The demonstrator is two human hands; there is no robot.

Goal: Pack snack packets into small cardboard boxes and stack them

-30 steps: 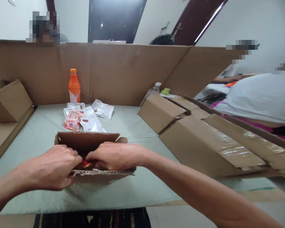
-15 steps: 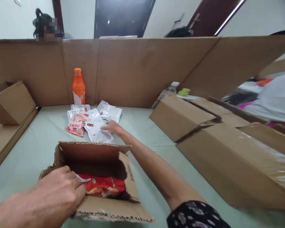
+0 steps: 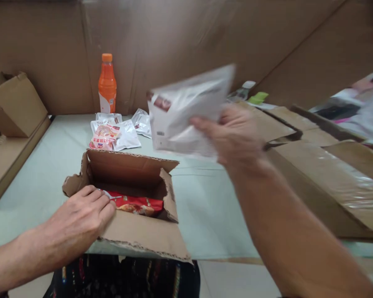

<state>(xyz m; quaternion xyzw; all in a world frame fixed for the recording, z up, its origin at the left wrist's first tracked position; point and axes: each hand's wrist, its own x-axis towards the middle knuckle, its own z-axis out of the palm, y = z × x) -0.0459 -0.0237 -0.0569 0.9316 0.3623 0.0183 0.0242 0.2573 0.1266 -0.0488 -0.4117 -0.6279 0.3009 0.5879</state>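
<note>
My right hand (image 3: 236,132) pinches a white foil pouch (image 3: 183,120) by its right side, raised above the table to the right of the box. My left hand (image 3: 87,209) is closed over the near left edge of an open cardboard box (image 3: 146,234), its fingertips hidden inside. In the box lies a red food packet (image 3: 139,205) with a picture on it. Behind the box rest a pink packet (image 3: 102,138) and several white pouches (image 3: 127,134), partly overlapping. An orange drink bottle (image 3: 107,85) stands upright behind them.
A cardboard wall (image 3: 180,37) runs along the back of the table (image 3: 211,203). Cardboard boxes (image 3: 317,178) line the right side, with a clear bottle (image 3: 244,91) and a green item (image 3: 258,98) behind them. Another open box (image 3: 18,103) sits at the left.
My right hand has picked a white pouch off the pile and lifted it up and to the right. My left hand stays on the box. The camera has tilted down.
</note>
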